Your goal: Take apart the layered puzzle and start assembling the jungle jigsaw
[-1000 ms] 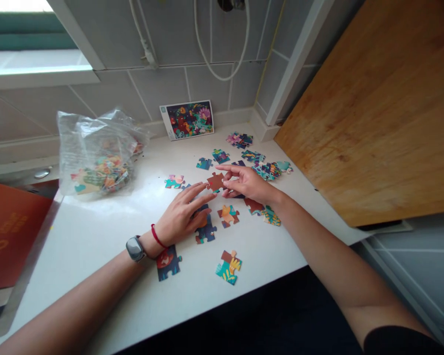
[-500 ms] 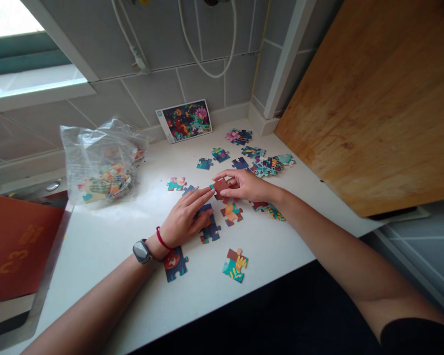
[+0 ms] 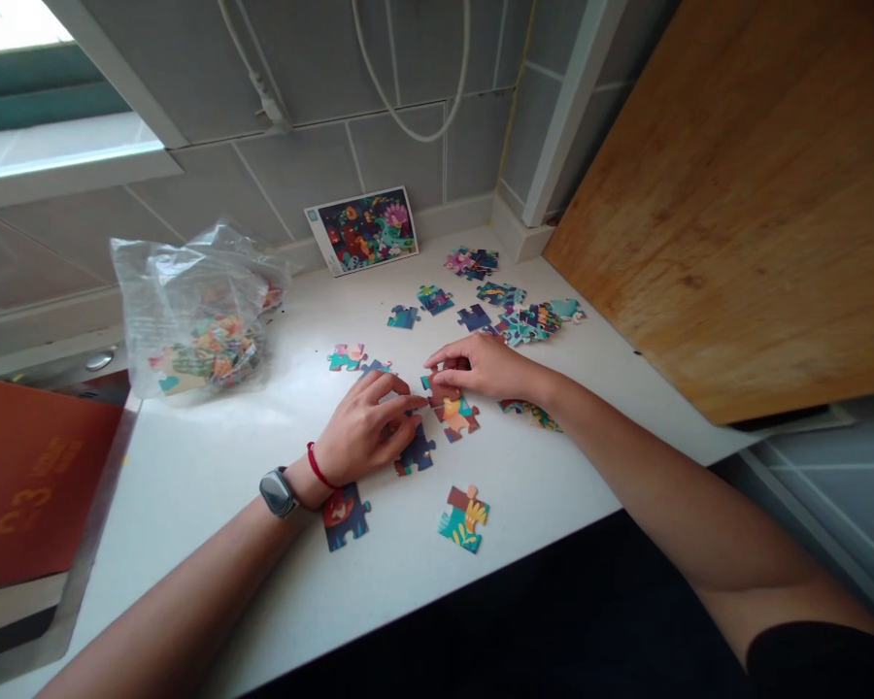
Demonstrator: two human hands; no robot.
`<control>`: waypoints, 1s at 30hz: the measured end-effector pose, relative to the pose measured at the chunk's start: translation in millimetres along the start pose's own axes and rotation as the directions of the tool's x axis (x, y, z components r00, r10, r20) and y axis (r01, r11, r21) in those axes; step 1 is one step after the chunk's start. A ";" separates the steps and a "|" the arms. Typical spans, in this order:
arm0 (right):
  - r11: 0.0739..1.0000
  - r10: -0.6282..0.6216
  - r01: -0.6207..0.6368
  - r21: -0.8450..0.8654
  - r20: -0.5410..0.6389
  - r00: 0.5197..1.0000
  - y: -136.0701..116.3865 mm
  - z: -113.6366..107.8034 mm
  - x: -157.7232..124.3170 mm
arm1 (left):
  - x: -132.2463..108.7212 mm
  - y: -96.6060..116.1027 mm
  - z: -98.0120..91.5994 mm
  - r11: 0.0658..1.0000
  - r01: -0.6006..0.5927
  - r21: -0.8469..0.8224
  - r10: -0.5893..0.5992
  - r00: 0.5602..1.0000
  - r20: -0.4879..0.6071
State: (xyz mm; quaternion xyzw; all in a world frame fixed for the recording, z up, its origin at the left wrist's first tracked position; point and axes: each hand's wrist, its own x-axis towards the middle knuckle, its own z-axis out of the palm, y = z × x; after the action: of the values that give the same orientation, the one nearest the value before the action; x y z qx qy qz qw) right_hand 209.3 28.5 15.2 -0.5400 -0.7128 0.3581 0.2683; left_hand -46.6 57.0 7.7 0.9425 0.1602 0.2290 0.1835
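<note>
My right hand (image 3: 485, 364) pinches the top of a brown puzzle piece (image 3: 437, 390) between thumb and fingers. That piece lies against an orange-and-brown puzzle piece (image 3: 457, 417); I cannot tell whether they interlock. My left hand (image 3: 368, 422) rests over dark blue puzzle pieces (image 3: 415, 454), partly hiding them. Its fingers are apart and bent, the index finger reaching to the brown piece's left edge, with nothing held. Near my left wrist lies a dark piece with a red shape (image 3: 346, 519). A teal-and-yellow piece (image 3: 464, 521) sits alone closer to me.
A picture card (image 3: 368, 231) leans on the tiled wall. Loose puzzle pieces (image 3: 528, 322) are heaped at the back right. On the left stand a clear plastic bag (image 3: 196, 320) of pieces and an orange folder (image 3: 36, 485). A wooden board (image 3: 743, 214) borders the right side.
My right hand has brought the brown piece slightly down onto the orange-and-brown piece's upper edge. My left hand's fingers have bent more, and its index finger has shifted down.
</note>
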 end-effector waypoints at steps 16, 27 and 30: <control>0.992 -0.065 0.057 -0.111 -0.070 0.995 1.2 -3.0 1.1 | 0.3 1.2 0.8 0.989 -0.151 -0.003 0.150 0.978 0.145; 0.969 -0.101 0.089 -0.229 -0.042 0.994 13.5 -21.3 -1.8 | -2.4 -1.9 3.9 0.991 -0.131 0.008 0.127 0.977 0.172; 0.961 -0.026 -0.010 -0.276 -0.128 0.991 19.2 -26.6 -2.4 | -3.2 -2.9 6.3 0.995 -0.093 0.047 0.083 0.981 0.178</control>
State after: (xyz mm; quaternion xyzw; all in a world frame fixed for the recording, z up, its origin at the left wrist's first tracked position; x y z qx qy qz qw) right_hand 241.5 35.1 15.8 -0.5915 -0.7389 0.2182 0.2379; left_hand -46.9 56.7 0.1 0.9698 0.1078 0.1483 0.1608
